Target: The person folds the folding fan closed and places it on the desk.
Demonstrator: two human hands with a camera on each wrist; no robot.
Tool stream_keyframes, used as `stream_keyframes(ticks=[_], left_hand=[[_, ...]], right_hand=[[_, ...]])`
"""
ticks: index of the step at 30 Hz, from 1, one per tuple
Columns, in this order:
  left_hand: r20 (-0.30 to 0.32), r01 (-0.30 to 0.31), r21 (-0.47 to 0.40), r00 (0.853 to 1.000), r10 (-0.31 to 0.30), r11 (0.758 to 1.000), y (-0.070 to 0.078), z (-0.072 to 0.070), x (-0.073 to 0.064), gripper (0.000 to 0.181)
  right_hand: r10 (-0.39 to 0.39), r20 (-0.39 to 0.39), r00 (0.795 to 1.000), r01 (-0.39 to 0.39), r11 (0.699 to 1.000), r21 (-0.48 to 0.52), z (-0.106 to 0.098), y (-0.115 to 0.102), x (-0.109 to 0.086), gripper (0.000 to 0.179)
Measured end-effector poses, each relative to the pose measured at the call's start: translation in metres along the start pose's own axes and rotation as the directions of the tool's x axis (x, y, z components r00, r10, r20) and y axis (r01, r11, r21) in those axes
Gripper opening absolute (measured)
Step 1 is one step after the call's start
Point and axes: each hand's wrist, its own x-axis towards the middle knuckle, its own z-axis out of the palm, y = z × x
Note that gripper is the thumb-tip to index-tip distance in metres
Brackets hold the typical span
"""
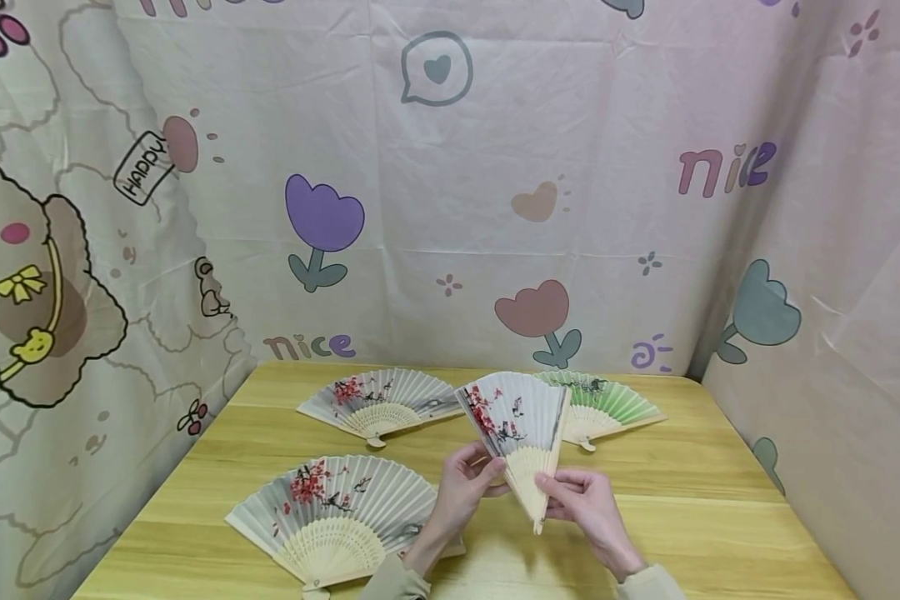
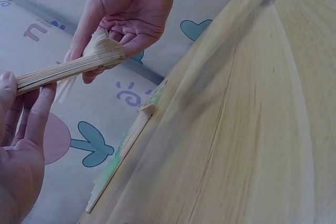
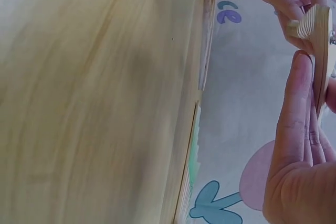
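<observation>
A folding fan [image 1: 516, 417], white with red blossoms and dark birds, is held partly spread above the table, its pivot end pointing down. My left hand [image 1: 467, 485] pinches its left edge between thumb and fingers. On the other side my right hand [image 1: 588, 502] grips the right-hand ribs, thumb on the front face. The left wrist view shows the bundled wooden ribs [image 2: 68, 72] running from the left hand to the right hand [image 2: 131, 14]. From the right wrist, the right hand's fingers [image 3: 296, 108] lie along the fan's edge.
Three spread fans lie on the wooden table [image 1: 682, 533]: a grey blossom fan [image 1: 360, 517] at front left, a similar grey fan [image 1: 382, 404] behind it, and a green fan [image 1: 607, 408] at back right, partly behind the held fan. Printed curtains [image 1: 435, 167] enclose the table's back and sides.
</observation>
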Motion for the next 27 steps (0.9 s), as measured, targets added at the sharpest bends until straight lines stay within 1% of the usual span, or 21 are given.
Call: stream_keyframes(ticks=[4,7,10,14,21,27], left_hand=[[-0.016,0.006,0.024,1.000,-0.006,1.000,-0.0010,-0.0005,0.0000,0.043],[-0.019,0.025,0.025,1.000,-0.025,0.999,-0.0019,-0.0006,0.0002,0.043],[-0.009,0.039,0.015,0.999,-0.039,0.999,-0.0027,-0.0008,0.0004,0.044],[-0.001,0.054,0.006,0.999,-0.054,0.999,-0.0030,-0.0011,0.0005,0.046],[-0.014,0.081,0.005,0.997,-0.081,0.997,-0.0032,-0.0014,0.0007,0.046],[-0.008,0.093,-0.023,0.996,-0.093,0.995,-0.0039,-0.0016,0.0006,0.045]], right_hand=[[-0.001,0.016,1.000,0.001,1.000,-0.007,-0.0002,-0.0002,-0.0001,0.036],[0.013,-0.010,1.000,-0.013,1.000,-0.009,-0.0003,-0.0006,0.0008,0.034],[0.027,-0.039,0.999,-0.028,1.000,-0.013,-0.0002,-0.0012,0.0014,0.030],[0.033,-0.054,0.998,-0.035,0.999,-0.019,0.0004,-0.0008,0.0019,0.027],[0.003,-0.035,0.999,-0.003,1.000,-0.013,0.0017,0.0018,0.0020,0.034],[0.001,-0.067,0.998,-0.002,1.000,-0.007,0.0025,0.0025,0.0013,0.034]])
